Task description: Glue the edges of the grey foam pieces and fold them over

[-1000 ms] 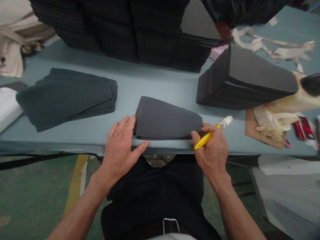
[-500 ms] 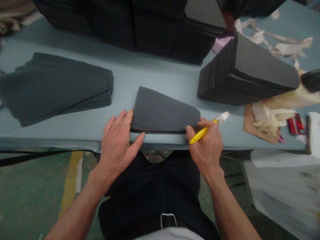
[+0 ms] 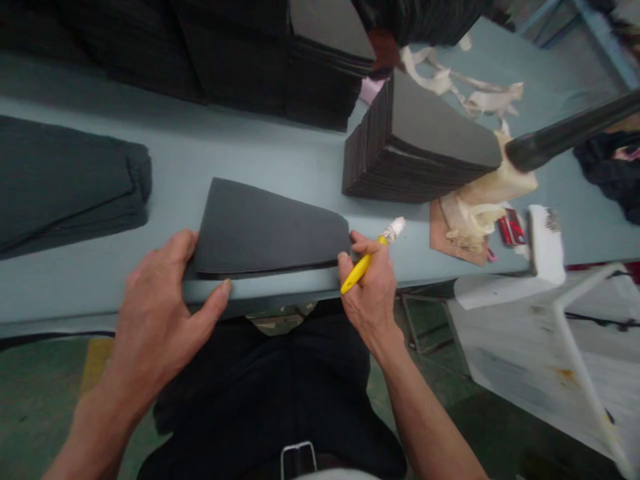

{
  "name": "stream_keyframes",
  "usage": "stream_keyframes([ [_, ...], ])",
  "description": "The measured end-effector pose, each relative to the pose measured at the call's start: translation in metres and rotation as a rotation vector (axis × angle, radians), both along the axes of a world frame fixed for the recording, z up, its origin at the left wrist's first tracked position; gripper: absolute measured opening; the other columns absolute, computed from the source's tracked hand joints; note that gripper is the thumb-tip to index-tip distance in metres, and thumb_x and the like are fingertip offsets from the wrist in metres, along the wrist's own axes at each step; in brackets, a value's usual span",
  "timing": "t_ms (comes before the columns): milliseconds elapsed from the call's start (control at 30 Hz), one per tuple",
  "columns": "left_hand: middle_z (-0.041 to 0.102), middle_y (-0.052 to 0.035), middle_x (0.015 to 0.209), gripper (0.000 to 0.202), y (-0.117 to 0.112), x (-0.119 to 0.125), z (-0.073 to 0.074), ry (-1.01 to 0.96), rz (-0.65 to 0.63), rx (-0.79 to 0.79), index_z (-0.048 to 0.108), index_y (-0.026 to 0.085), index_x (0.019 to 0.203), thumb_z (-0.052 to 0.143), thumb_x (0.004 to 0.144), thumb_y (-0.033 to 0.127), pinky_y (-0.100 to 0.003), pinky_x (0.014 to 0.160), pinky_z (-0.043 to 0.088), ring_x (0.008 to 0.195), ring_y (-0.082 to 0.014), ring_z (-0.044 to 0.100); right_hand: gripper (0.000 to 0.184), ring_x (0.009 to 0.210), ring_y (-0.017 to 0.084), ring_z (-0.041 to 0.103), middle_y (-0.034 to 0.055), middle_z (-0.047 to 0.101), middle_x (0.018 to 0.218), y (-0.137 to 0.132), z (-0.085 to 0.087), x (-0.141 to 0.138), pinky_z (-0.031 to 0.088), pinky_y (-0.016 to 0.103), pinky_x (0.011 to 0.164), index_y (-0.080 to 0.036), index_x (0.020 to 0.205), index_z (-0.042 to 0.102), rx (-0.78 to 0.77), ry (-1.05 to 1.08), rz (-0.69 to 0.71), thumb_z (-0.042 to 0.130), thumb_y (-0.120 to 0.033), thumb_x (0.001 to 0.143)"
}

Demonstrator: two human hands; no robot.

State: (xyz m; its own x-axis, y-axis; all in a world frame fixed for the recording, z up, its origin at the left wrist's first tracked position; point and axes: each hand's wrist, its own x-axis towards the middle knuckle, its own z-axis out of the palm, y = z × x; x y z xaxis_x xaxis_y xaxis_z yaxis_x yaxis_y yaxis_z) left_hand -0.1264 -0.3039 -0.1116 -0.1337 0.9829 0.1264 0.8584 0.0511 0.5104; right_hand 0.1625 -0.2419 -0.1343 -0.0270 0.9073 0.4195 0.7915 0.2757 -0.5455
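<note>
A dark grey tapered panel (image 3: 273, 230) lies flat near the table's front edge, its thin layered edge facing me. My left hand (image 3: 160, 293) is at its wide left end, fingertips against the side and partly hidden, thumb stretched out below the near corner. At the narrow right end, my right hand (image 3: 373, 280) has its thumb and fingertips on the panel's corner. That same hand grips a yellow-handled brush (image 3: 357, 272), whose whitish bristles point up and to the right.
Dark folded cloth pieces (image 3: 70, 180) lie on the left. A tall stack of similar panels (image 3: 420, 147) stands at the right, with larger dark stacks (image 3: 225, 60) behind. Beyond are a black tube (image 3: 570, 133), pale scraps (image 3: 475, 227), a red packet (image 3: 511, 228) and a white-framed stand (image 3: 575, 347).
My view has swung to the right, so the table's things appear farther left. The left hand's fingers are more bent at the panel's end. The brush stays in my right hand.
</note>
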Motion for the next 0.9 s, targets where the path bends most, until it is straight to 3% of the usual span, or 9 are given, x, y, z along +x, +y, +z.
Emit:
stream_keyframes([
  [233, 0.057, 0.0019, 0.167, 0.084, -0.004, -0.009, 0.003, -0.043, 0.082, -0.092, 0.040, 0.042, 0.169, 0.053, 0.093, 0.076, -0.061, 0.134, 0.041, 0.152, -0.0441, 0.054, 0.017, 0.125, 0.032, 0.078, 0.0207, 0.077, 0.138, -0.001, -0.005, 0.017, 0.061, 0.053, 0.103, -0.025, 0.116, 0.052, 0.046, 0.034, 0.059, 0.063, -0.030, 0.103],
  [367, 0.058, -0.0018, 0.167, 0.083, -0.005, -0.009, 0.000, -0.026, 0.131, -0.069, 0.046, 0.039, 0.167, 0.057, 0.093, 0.075, -0.073, 0.130, 0.043, 0.151, -0.0499, 0.054, 0.019, 0.126, 0.033, 0.078, 0.0202, 0.079, 0.136, 0.002, -0.004, 0.016, 0.062, 0.053, 0.102, -0.025, 0.116, 0.050, 0.123, 0.028, 0.103, 0.064, -0.025, 0.102],
  [467, 0.060, -0.0009, 0.165, 0.077, -0.005, -0.007, -0.001, -0.009, 0.143, -0.052, 0.047, 0.040, 0.166, 0.060, 0.095, 0.070, -0.074, 0.129, 0.044, 0.150, -0.0487, 0.056, 0.020, 0.124, 0.032, 0.079, 0.0192, 0.080, 0.135, 0.002, -0.005, 0.014, 0.063, 0.052, 0.100, -0.026, 0.115, 0.050, 0.156, 0.021, 0.125, 0.064, -0.023, 0.102],
  [700, 0.060, -0.0100, 0.164, 0.072, -0.005, -0.005, 0.003, -0.034, 0.063, -0.025, 0.053, 0.028, 0.161, 0.065, 0.099, 0.063, -0.062, 0.133, 0.045, 0.151, -0.0411, 0.057, 0.020, 0.121, 0.034, 0.080, 0.0201, 0.080, 0.135, -0.004, -0.012, 0.011, 0.064, 0.050, 0.094, -0.025, 0.116, 0.051, 0.117, 0.038, 0.091, 0.066, -0.030, 0.104],
  [900, 0.062, -0.0109, 0.163, 0.065, -0.008, -0.003, 0.002, 0.019, 0.031, 0.030, 0.052, 0.027, 0.161, 0.062, 0.104, 0.056, -0.054, 0.132, 0.045, 0.153, -0.0345, 0.057, 0.023, 0.124, 0.032, 0.080, 0.0181, 0.080, 0.135, -0.004, -0.016, 0.009, 0.065, 0.046, 0.095, -0.024, 0.116, 0.053, 0.142, 0.026, 0.091, 0.070, -0.032, 0.103],
])
